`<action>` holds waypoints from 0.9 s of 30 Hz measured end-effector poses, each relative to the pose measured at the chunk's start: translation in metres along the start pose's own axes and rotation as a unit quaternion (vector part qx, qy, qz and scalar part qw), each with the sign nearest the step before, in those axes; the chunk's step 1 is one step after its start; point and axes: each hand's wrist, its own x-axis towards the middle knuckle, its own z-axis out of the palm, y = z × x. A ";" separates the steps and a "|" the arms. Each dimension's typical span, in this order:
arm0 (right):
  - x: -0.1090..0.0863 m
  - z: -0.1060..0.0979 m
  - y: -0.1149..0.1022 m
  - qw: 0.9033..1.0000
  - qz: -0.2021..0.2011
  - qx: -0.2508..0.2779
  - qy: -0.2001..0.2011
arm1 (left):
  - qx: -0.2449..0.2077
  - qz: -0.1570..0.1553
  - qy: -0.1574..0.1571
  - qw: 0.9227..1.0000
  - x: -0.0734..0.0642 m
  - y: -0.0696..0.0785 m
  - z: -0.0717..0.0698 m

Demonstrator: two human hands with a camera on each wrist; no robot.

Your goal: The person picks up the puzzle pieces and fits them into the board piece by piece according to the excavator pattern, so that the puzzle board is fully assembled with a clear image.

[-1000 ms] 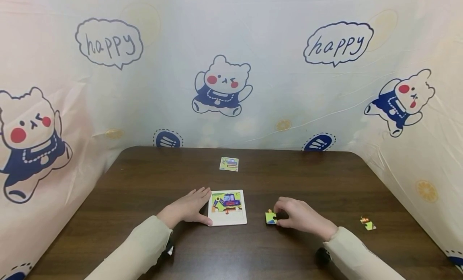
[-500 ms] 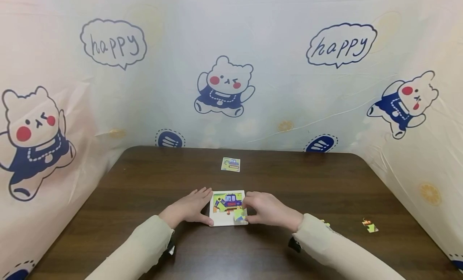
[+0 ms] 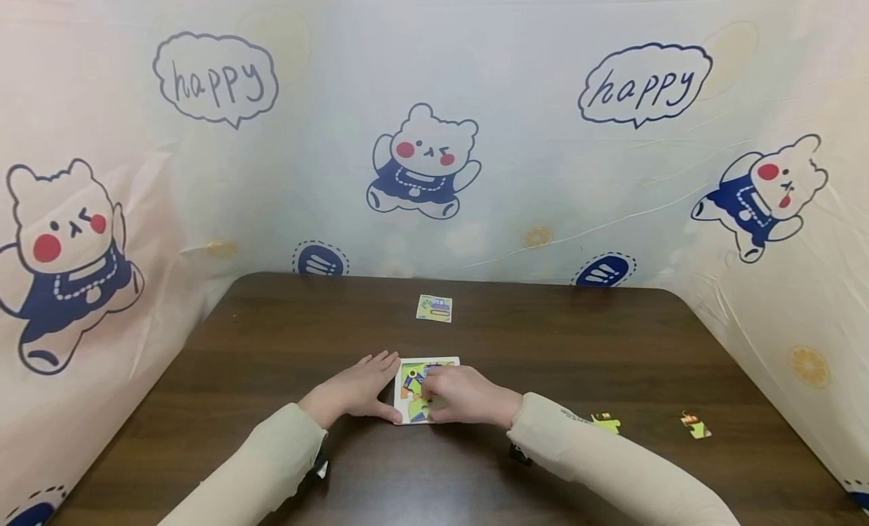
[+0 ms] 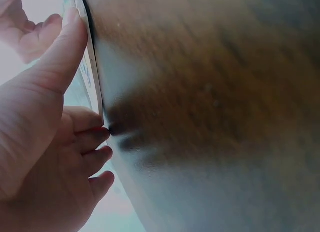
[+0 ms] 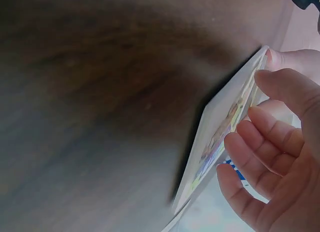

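Note:
A white-rimmed jigsaw tray with a digger picture partly filled in lies mid-table in the head view. My left hand rests at the tray's left edge, its fingers fairly straight and the thumb at the near corner. With thumb and fingers, my right hand pinches a green and blue jigsaw piece low over the tray's near left part, and it covers much of the picture. The right wrist view shows the tray edge-on, with the right thumb close to its surface.
Two groups of loose green jigsaw pieces lie to the right: one piece beside the right sleeve, others farther right. A small square picture card lies behind the tray. A printed cloth hangs behind the brown table.
My right hand picked up the green and blue piece right of the tray and carried it left, first over the tray's right part, then its near left. The left hand stayed in place.

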 end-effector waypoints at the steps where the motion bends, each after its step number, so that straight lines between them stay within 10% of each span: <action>1: 0.001 0.000 -0.001 1.000 0.000 0.000 -0.001 | 0.000 0.003 0.001 1.000 0.000 0.000 0.000; 27: 0.010 -0.004 -0.013 1.000 -0.024 -0.014 0.006 | 0.008 0.015 0.002 1.000 0.001 -0.003 0.001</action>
